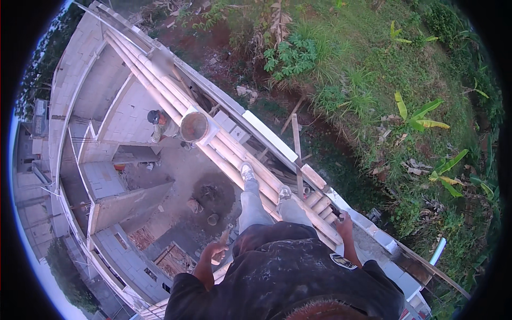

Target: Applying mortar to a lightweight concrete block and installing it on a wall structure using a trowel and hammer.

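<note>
My left hand (213,253), low over the drop into the building, is closed around a narrow, trowel-like tool (226,233) that points up and away. By the inner side of the wall top, the fingers of my right hand (345,225) are bent around a small dark thing (337,213) too small to name. Both my feet, in pale shoes, stand on a walkway of long bamboo poles (234,154). Farther along these poles sits a round bucket (194,127) with a brownish inside, out of reach of both hands.
A co-worker in a dark cap (154,117) is below, left of the bucket. Unfinished block walls (133,205) surround a floor far down, with a dark mound (214,191). The wall top (269,136) runs along the poles' right side; beyond it lies a grassy slope (373,80).
</note>
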Tool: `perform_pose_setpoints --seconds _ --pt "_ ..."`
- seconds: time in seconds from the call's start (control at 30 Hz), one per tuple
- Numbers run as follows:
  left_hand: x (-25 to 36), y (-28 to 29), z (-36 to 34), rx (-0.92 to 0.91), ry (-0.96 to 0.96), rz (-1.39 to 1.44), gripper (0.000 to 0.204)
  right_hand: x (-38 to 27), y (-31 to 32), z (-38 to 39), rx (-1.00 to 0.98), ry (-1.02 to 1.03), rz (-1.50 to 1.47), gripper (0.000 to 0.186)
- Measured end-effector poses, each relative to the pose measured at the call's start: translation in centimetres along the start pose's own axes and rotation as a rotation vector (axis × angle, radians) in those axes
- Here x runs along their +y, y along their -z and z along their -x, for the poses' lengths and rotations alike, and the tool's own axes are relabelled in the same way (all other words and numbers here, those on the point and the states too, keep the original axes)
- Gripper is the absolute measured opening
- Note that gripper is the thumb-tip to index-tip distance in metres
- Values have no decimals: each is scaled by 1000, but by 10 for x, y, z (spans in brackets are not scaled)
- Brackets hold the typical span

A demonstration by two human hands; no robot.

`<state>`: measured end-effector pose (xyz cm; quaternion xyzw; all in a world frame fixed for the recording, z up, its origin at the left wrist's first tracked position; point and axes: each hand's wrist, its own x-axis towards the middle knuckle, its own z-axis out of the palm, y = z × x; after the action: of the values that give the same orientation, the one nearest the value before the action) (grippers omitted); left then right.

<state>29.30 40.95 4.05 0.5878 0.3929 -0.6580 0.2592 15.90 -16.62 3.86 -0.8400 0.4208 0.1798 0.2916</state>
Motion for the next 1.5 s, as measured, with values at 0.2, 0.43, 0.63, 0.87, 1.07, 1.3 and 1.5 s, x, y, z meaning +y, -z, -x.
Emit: perform_pose_setpoints --seconds 0.2,0.43,0.63,0.87,1.07,1.3,1.5 --pt "-22 -8 16 13 -53 93 20 -20 11 -16 61 124 -131 53" --pt "41 61 7 17 -55 -164 24 -79 -20 -21 312 142 -133 50" --pt "139 137 9 -7 -15 -346 18 -68 -44 36 344 -41 -286 50" --pt "260 100 84 156 -373 -384 16 -89 -66 59 342 -67 -576 52" --pt "290 -59 129 12 -968 -271 77 -175 -31 58 -242 7 -1020 66" --pt "215 -208 170 -74 -1035 -197 101 -231 -8 34 -609 10 -1422 65" --pt "189 -187 123 -121 -1335 -109 106 -215 -18 18 -618 -38 -1417 39"
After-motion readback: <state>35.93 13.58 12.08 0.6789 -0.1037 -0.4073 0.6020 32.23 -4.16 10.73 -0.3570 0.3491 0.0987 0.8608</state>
